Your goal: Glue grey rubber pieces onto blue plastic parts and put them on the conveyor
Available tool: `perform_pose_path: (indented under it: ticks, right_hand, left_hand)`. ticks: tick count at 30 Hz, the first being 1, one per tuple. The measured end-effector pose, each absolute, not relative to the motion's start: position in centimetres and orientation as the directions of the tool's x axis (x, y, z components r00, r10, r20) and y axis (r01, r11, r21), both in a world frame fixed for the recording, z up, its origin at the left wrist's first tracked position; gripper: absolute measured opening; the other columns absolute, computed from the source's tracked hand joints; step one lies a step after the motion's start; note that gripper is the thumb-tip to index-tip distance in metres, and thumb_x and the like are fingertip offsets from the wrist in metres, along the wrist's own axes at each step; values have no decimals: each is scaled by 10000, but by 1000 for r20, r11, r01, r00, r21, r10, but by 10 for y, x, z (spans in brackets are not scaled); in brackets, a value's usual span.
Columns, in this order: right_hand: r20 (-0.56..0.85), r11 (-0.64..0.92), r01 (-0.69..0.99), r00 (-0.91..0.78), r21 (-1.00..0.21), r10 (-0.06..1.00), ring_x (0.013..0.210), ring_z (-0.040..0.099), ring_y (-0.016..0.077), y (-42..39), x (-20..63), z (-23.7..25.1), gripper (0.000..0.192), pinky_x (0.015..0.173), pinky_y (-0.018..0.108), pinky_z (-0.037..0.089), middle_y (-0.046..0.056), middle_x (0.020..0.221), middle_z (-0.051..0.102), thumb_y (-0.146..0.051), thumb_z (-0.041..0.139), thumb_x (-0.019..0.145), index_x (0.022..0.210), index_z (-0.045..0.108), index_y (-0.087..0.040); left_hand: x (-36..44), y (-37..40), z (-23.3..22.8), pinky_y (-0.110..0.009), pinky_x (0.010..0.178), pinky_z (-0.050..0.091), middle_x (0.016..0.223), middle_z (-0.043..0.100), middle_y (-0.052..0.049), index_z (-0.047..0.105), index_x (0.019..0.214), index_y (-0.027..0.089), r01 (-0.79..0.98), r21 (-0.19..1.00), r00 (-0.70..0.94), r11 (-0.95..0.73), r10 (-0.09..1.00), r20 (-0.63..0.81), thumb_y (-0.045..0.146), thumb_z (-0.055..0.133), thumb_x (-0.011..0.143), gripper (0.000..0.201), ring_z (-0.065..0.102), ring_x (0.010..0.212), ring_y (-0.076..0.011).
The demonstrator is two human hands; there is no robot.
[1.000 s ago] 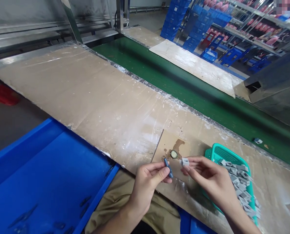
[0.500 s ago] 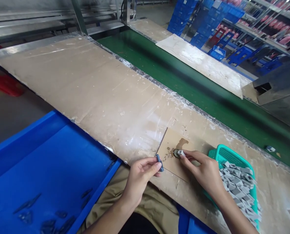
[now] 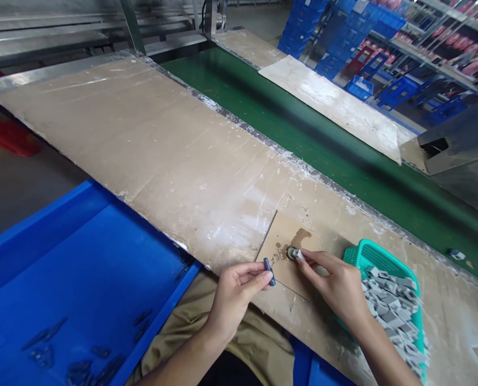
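We find the fingers of the left hand (image 3: 239, 295) closed in a pinch on 1 dark blue piece (image 3: 269, 272), which lies between the thumb and the bent fingers with its upper end standing clear of the grip. This piece is near the left corner of a brown board (image 3: 293, 276) on the counter (image 3: 174, 161); its height above the surface cannot be judged. The fingers of the right hand (image 3: 339, 281) are nearly together, with 1 pale grey block (image 3: 299, 254) gripped at the tips of thumb and forefinger. The block overlaps the right side of a small round dish (image 3: 289, 252) on the board, hiding part of it; we cannot tell whether block and dish touch. A brown stain (image 3: 302, 236) lies just beyond the dish. To the right, a green basket (image 3: 363, 247) holds many grey blocks (image 3: 395, 311), its near side partly hidden by the right forearm. At left, a blue tray (image 3: 81, 257) is cut off by the frame; the dark pieces (image 3: 110, 369) inside are too indistinct for us to count.
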State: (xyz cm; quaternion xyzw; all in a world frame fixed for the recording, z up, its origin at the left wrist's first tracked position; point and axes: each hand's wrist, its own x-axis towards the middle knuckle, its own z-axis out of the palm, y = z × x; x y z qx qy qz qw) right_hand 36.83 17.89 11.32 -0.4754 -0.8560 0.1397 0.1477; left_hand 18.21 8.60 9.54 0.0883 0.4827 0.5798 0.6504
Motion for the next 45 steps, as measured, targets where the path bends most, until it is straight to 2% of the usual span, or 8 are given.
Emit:
perform_pose_path:
  ticks: [7, 12, 15, 22, 34, 38, 42, 45]
  right_hand:
    - [117, 371, 753, -370, -543, 922, 739, 692, 221, 179, 371, 125, 223, 665, 310, 545, 77, 864, 739, -360, 615, 807, 912, 714, -190]
    - [-112, 51, 543, -263, -838, 958, 568, 669, 188, 168, 367, 147, 209, 544, 273, 554, 47, 673, 721, -357, 692, 734, 857, 721, -190]
    - [-204, -79, 401, -278, -913, 939, 523, 647, 160, 156, 360, 155, 156, 515, 244, 546, 34, 629, 705, -321, 711, 722, 815, 726, -197]
    - [-245, -136, 358, -277, -924, 929, 526, 651, 154, 146, 352, 156, 139, 528, 234, 558, 37, 646, 720, -281, 739, 690, 806, 737, -204]
    - [-245, -105, 392, -328, -914, 912, 521, 649, 148, 145, 346, 155, 110, 514, 215, 549, 28, 618, 714, -256, 733, 701, 790, 726, -192]
    - [-292, -170, 338, -353, -926, 889, 554, 659, 159, 152, 348, 151, 124, 551, 239, 552, 39, 680, 731, -262, 727, 718, 821, 735, -195]
    - [-229, -176, 162, -411, -971, 882, 707, 665, 173, 157, 355, 141, 149, 674, 283, 545, 36, 817, 736, -259, 718, 747, 894, 744, -260]
    - [-56, -137, -199, -367, -970, 928, 685, 606, 134, 156, 354, 140, 89, 579, 233, 508, -7, 776, 687, -290, 753, 711, 793, 735, -320]
  left_hand:
    - [186, 88, 99, -242, 646, 549, 729, 730, -59, 735, 815, 131, -708, 644, -132, 289, 842, -524, 300, 798, 624, 263, 643, 653, -140]
    - [196, 94, 103, -255, 678, 558, 803, 730, -81, 733, 857, 117, -763, 578, -36, 291, 873, -487, 284, 782, 653, 268, 643, 693, -141]
    - [202, 97, 106, -260, 689, 557, 848, 732, -102, 729, 882, 105, -783, 547, 8, 297, 884, -467, 278, 775, 665, 281, 647, 704, -146]
    - [206, 99, 109, -238, 664, 561, 833, 739, -81, 735, 880, 140, -763, 586, 16, 274, 913, -407, 282, 765, 679, 248, 671, 751, -173]
    - [206, 103, 104, -241, 616, 595, 708, 676, -13, 755, 737, 184, -645, 756, -176, 111, 941, -288, 253, 827, 575, 190, 684, 644, -178]
    - [203, 107, 102, -234, 596, 591, 679, 653, -5, 754, 757, 203, -580, 813, -205, 51, 957, -206, 221, 798, 622, 143, 675, 626, -159]
    - [189, 108, 115, -215, 633, 564, 696, 691, -13, 746, 831, 217, -298, 937, -299, -183, 950, 90, 115, 684, 747, 146, 660, 634, -120]
    - [173, 104, 124, -204, 632, 543, 703, 695, 13, 732, 870, 241, -76, 964, -420, -255, 885, 201, 76, 657, 762, 211, 652, 649, -108]
